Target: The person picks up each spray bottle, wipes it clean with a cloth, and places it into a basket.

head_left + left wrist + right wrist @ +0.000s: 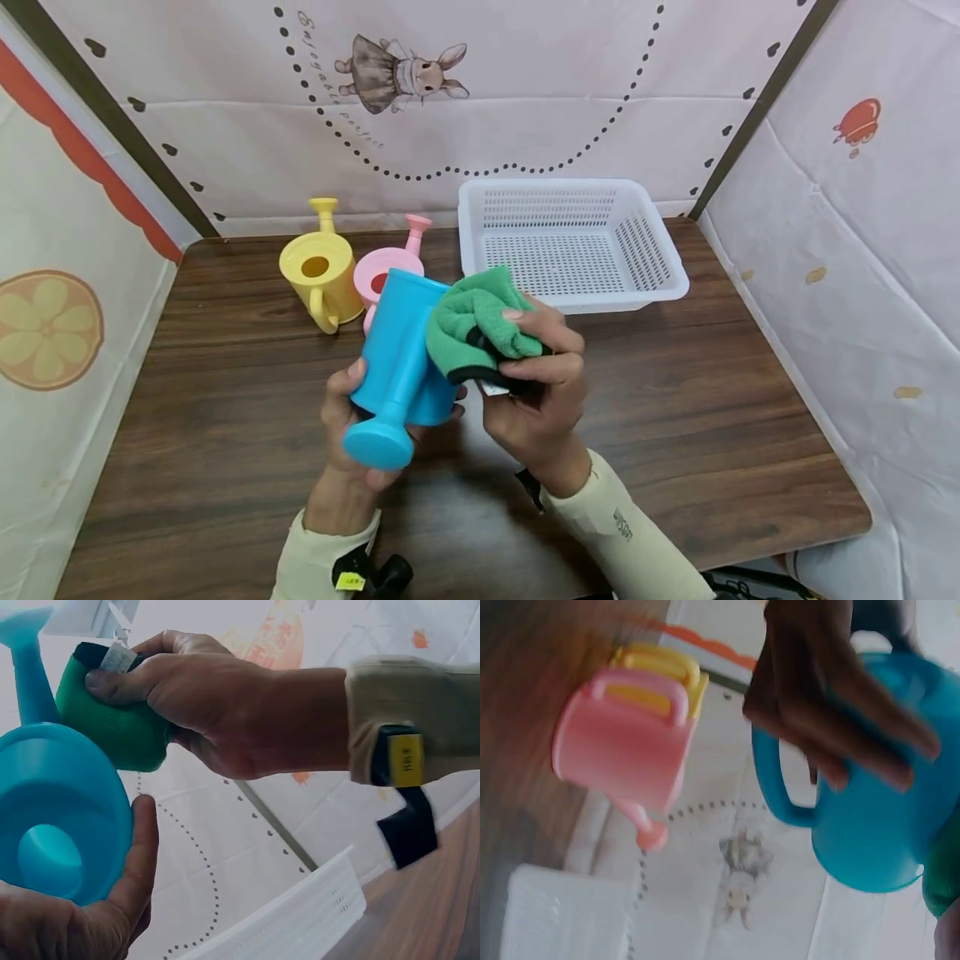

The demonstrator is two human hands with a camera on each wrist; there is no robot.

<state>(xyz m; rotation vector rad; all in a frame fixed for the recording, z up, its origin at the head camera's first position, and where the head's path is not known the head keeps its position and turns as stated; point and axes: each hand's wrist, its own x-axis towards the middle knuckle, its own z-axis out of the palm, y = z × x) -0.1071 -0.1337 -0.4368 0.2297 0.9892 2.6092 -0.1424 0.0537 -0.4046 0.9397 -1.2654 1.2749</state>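
Observation:
A blue watering can (405,350) is held tilted by my left hand (341,417), its spout rose (380,442) turned toward me. In the right wrist view, the fingers of that hand (817,705) lie along the can's wall beside its handle (776,787). My right hand (551,392) grips a bunched green cloth (480,321) with dark edging against the can's side. A white tag (118,658) on the cloth shows in the left wrist view. Looking into the can there, I see its round opening (49,859).
A yellow watering can (341,279) and a pink watering can (386,260) stand upright at the back left of the wooden table (712,417). The pink one is partly hidden behind the blue can. A white perforated basket (652,287) sits at the back right, by the fabric wall.

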